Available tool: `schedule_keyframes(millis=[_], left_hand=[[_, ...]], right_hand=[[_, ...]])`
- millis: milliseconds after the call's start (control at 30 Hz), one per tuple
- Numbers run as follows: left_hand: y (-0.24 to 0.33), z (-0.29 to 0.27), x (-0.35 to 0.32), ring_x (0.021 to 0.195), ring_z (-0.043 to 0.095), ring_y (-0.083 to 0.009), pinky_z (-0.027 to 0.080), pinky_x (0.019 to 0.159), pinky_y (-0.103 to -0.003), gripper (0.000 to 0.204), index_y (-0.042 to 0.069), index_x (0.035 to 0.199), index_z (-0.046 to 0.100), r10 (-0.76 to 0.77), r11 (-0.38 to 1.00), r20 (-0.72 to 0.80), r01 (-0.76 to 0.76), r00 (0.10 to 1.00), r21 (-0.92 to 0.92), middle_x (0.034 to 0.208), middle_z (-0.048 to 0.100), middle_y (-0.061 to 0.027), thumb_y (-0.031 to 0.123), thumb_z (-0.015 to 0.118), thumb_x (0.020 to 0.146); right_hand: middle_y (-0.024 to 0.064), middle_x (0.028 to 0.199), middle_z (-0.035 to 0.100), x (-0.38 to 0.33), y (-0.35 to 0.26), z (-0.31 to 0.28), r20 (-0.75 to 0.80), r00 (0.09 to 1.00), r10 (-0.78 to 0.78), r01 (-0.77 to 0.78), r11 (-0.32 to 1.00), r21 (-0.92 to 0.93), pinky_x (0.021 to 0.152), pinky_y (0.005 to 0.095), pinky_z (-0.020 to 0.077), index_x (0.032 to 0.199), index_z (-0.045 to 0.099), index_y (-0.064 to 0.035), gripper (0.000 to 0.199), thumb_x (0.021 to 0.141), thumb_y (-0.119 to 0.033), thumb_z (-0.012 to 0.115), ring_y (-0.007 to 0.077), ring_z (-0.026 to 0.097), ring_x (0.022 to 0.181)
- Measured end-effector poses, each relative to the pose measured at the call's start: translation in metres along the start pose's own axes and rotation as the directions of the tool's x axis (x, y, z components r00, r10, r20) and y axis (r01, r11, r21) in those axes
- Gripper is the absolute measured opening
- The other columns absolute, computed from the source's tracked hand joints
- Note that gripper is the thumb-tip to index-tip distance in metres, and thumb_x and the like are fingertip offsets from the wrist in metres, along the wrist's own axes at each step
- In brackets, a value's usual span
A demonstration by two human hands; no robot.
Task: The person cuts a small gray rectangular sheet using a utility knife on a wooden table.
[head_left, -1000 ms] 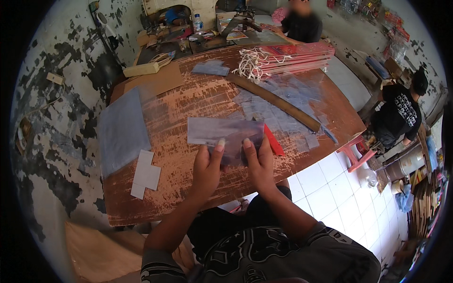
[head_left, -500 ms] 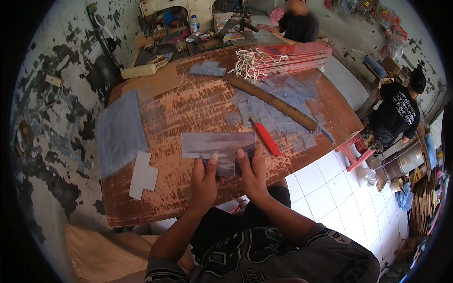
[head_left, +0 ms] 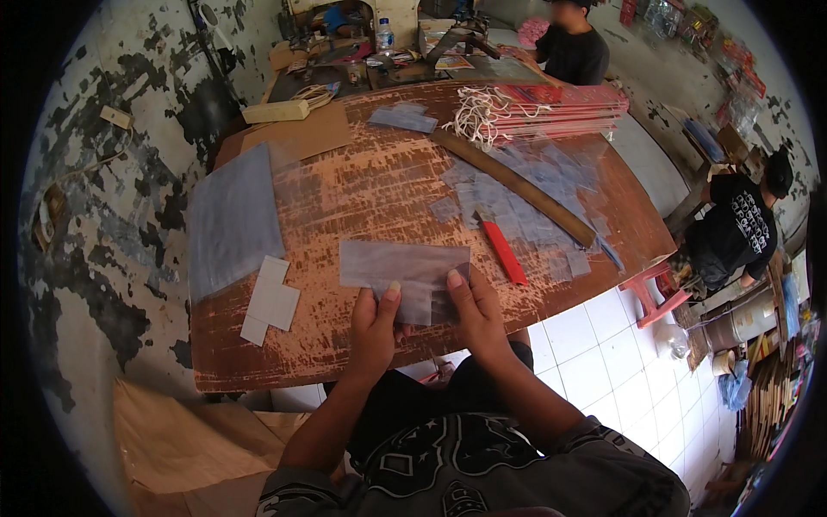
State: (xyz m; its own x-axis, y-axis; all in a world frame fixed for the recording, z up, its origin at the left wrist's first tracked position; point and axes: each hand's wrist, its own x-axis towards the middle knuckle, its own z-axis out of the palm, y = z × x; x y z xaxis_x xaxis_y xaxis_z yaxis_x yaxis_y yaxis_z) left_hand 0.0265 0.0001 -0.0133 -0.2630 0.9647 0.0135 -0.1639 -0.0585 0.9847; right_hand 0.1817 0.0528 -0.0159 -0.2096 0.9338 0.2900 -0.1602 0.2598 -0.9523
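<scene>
Between my two hands a stack of clear plastic sheets (head_left: 403, 260) is held up above the near edge of the table. My left hand (head_left: 376, 323) pinches its lower edge near the middle, thumb on top. With its thumb also on top, my right hand (head_left: 475, 312) grips the lower right part. The fingers beneath are mostly hidden. The sheets form an uneven outline, a wide strip above and a narrower piece below. A red-handled cutter knife (head_left: 503, 252) lies on the table just beyond my right hand. Left of my hands rests a pale card template (head_left: 271, 302) with a stepped outline.
Many cut plastic pieces (head_left: 500, 202) spread under and around a long wooden ruler (head_left: 525, 189). A large plastic sheet stack (head_left: 234, 220) lies at the left. Red bundles with white cords (head_left: 551, 112) sit at the back. One person (head_left: 573, 50) sits beyond the table, another (head_left: 736, 207) at right.
The view has shifted slightly, so the table sits a little differently in it. My right thumb has moved a little to the right on the plastic sheets; both hands keep their hold.
</scene>
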Motion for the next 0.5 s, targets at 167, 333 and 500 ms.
schedule_keyframes(millis=[167, 333, 500], left_hand=[[0.005, -0.004, -0.011, 0.057, 0.053, -0.0080, 0.042, 0.051, -0.022, 0.030, 0.007, 0.100, 0.053, -0.068, 0.997, -0.008, 0.068, 0.998, -0.023, 0.076, 0.056, -0.0008, 0.035, 0.055, 0.107], [-0.002, 0.005, -0.017, 0.058, 0.053, -0.0089, 0.043, 0.052, -0.023, 0.029, 0.006, 0.101, 0.054, -0.066, 0.997, -0.019, 0.065, 0.998, -0.039, 0.079, 0.058, -0.0013, 0.035, 0.056, 0.107], [-0.003, 0.008, -0.022, 0.060, 0.054, -0.0091, 0.045, 0.053, -0.024, 0.028, 0.006, 0.103, 0.054, -0.039, 0.998, -0.032, 0.037, 0.999, -0.043, 0.082, 0.059, -0.0017, 0.033, 0.055, 0.107]], right_hand=[[0.0028, 0.095, 0.062, 0.006, -0.022, -0.019, 0.106, 0.979, 0.175, -0.159, 0.977, -0.144, 0.084, 0.0281, 0.0458, 0.112, 0.058, -0.0004, 0.028, 0.109, -0.027, 0.053, 0.0086, 0.053, 0.091], [0.0036, 0.097, 0.062, 0.002, -0.018, -0.006, 0.016, 0.999, 0.028, -0.026, 0.991, -0.129, 0.084, 0.0288, 0.0460, 0.113, 0.056, 0.0004, 0.028, 0.109, -0.027, 0.052, 0.0097, 0.054, 0.091], [0.0061, 0.104, 0.064, 0.000, -0.015, -0.009, 0.051, 0.993, 0.102, -0.101, 0.995, -0.027, 0.088, 0.0301, 0.0471, 0.120, 0.056, 0.0020, 0.031, 0.109, -0.027, 0.052, 0.0116, 0.057, 0.096]])
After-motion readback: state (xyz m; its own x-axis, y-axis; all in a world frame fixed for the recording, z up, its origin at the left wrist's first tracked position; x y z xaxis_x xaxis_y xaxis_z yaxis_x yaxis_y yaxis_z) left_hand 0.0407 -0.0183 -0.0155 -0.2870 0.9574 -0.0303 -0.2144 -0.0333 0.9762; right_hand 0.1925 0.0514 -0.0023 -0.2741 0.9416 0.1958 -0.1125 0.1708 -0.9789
